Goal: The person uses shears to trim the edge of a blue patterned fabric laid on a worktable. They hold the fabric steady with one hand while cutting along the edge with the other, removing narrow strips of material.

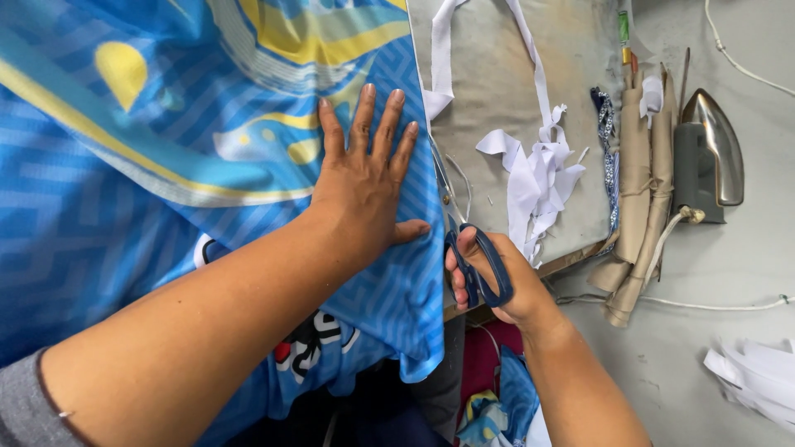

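Note:
A large blue fabric [124,207] with yellow and white patterns covers the left part of the work table [497,74]. My left hand [364,178] lies flat on it, fingers spread, pressing it down near its right edge. My right hand [497,281] grips a pair of blue-handled scissors [472,248], fingers through the loops. The blades point away from me along the fabric's right edge [432,149].
White fabric strips [534,178] lie on the table's grey cover. Rolled beige paper or cloth [642,190] rests at the table's right edge. On the floor stand an iron [708,153] with its cord [712,305], and more white scraps [758,377]. Blue offcuts [501,406] lie below the table.

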